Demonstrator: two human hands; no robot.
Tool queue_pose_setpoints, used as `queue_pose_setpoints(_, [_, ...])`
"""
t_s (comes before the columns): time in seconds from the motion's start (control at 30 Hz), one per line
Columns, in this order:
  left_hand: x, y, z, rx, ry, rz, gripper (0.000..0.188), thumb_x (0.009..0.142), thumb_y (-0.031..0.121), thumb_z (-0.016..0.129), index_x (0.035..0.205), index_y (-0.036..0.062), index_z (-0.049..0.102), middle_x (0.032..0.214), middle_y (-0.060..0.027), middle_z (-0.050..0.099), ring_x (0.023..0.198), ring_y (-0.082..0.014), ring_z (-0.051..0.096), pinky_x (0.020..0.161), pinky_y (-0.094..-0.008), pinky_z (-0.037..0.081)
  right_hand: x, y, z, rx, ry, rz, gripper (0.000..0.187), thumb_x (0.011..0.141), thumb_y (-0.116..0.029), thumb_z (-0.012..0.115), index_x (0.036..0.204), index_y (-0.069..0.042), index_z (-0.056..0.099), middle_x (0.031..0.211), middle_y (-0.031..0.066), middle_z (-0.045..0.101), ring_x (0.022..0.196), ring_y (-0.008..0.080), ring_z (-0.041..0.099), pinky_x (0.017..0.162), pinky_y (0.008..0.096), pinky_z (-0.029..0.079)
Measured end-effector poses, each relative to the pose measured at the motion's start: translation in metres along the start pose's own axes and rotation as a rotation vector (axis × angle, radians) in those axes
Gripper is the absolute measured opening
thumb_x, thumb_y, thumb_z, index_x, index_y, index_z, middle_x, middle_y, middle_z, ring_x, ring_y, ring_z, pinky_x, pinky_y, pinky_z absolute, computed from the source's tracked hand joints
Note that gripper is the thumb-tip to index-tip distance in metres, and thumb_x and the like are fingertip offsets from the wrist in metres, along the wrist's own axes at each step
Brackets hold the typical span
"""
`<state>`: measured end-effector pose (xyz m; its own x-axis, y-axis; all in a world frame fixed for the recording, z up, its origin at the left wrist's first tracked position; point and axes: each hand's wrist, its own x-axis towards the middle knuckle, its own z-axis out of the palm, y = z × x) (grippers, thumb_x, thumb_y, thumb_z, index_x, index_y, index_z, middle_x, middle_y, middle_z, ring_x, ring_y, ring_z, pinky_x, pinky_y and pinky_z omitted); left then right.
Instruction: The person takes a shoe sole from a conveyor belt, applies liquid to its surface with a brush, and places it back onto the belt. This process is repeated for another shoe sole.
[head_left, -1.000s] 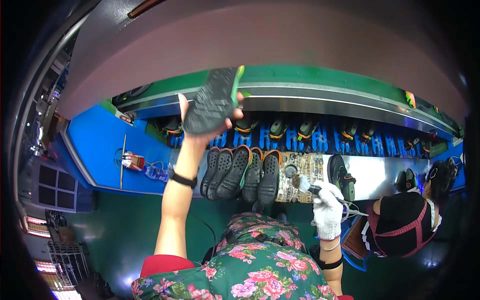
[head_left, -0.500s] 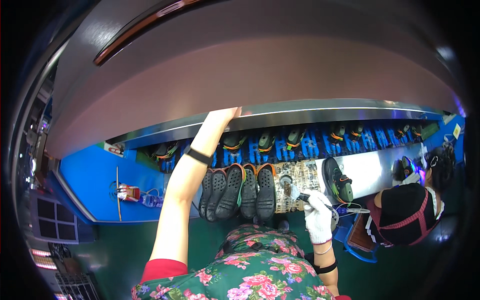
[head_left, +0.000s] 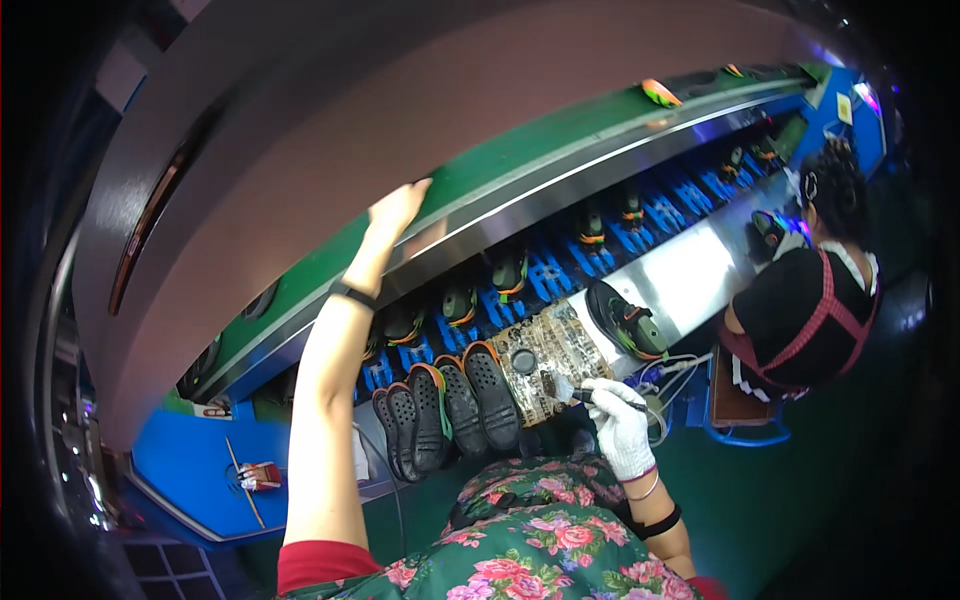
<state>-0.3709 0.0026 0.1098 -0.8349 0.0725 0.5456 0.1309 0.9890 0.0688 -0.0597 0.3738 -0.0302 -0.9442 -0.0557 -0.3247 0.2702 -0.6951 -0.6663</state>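
Observation:
My bare left hand reaches over a metal rail to the green belt under the big brown hood. Its fingers are mostly hidden by the hood's edge, so I cannot see what they hold. My right hand, in a white knit glove, is closed around the dark handle of a brush. The bristles hover at the front of a worn, tape-covered patch, near a small round dark pot. Several black perforated clogs stand in a row left of it. A black strapped clog lies right of it.
Behind the bench, blue racks carry more clogs. The brown hood overhangs my left arm. At the right a co-worker sits on a stool. A blue tabletop with a stick and a small red-and-white item is at the left.
The view has turned and tilted, showing the green belt under the hood. My left hand has moved farther in over the rail. My right hand still holds the brush.

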Motion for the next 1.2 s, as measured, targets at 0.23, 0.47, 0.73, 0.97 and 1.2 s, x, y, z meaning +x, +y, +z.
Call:
queue_pose_setpoints(0.23, [-0.149, -0.016, -0.128, -0.959, 0.12, -0.324, 0.035, 0.092, -0.004, 0.067, 0.127, -0.0006, 0.06, 0.135, -0.0129, 0.055, 0.115, -0.0256, 0.065, 0.102, -0.0412, 0.055, 0.018, -0.024, 0.002, -0.03, -0.056, 0.069, 0.019, 0.09, -0.002, 0.071, 0.108, 0.001, 0.076, 0.103, 0.0088, 0.078, 0.077, 0.0094, 0.064, 0.067, 0.0223, 0.049])
queue_pose_setpoints(0.47, [-0.259, -0.019, -0.204, -0.953, 0.587, -0.603, 0.037, 0.105, 0.019, 0.05, 0.138, 0.0017, 0.051, 0.138, -0.0159, 0.059, 0.125, -0.0232, 0.057, 0.111, -0.0402, 0.046, 0.026, -0.071, 0.041, 0.038, -0.223, 0.037, 0.021, 0.092, -0.001, 0.066, 0.111, 0.003, 0.074, 0.109, 0.0122, 0.076, 0.082, 0.0117, 0.064, 0.071, 0.0237, 0.05])
queue_pose_setpoints(0.73, [-0.308, 0.046, -0.1, -1.507, -0.219, -0.919, 0.031, 0.105, 0.031, 0.061, 0.115, 0.0039, 0.07, 0.105, -0.0058, 0.073, 0.093, -0.0139, 0.069, 0.083, -0.0302, 0.055, -0.014, -0.082, 0.097, -0.302, -0.559, -0.012, 0.023, 0.088, 0.002, 0.076, 0.11, 0.003, 0.077, 0.111, 0.014, 0.078, 0.098, 0.0179, 0.073, 0.088, 0.0303, 0.058])
queue_pose_setpoints(0.97, [-0.355, 0.125, -0.036, -2.054, -0.47, -1.312, 0.084, 0.097, 0.07, 0.056, 0.142, -0.0009, 0.056, 0.136, -0.021, 0.065, 0.122, -0.0329, 0.067, 0.105, -0.0475, 0.055, -0.016, -0.078, 0.098, -0.5, -0.636, -0.119, 0.022, 0.084, -0.001, 0.081, 0.106, 0.002, 0.077, 0.114, 0.015, 0.078, 0.103, 0.0211, 0.074, 0.095, 0.0351, 0.058])
queue_pose_setpoints(1.2, [-0.369, 0.214, -0.088, -2.598, -0.707, -1.139, 0.126, 0.08, 0.101, 0.025, 0.158, 0.0025, 0.038, 0.144, -0.0309, 0.055, 0.125, -0.0448, 0.063, 0.107, -0.0554, 0.051, -0.01, -0.094, 0.096, -0.567, -0.428, 0.014, 0.021, 0.084, 0.003, 0.076, 0.105, 0.003, 0.079, 0.106, 0.0134, 0.079, 0.095, 0.0189, 0.074, 0.087, 0.0331, 0.059])
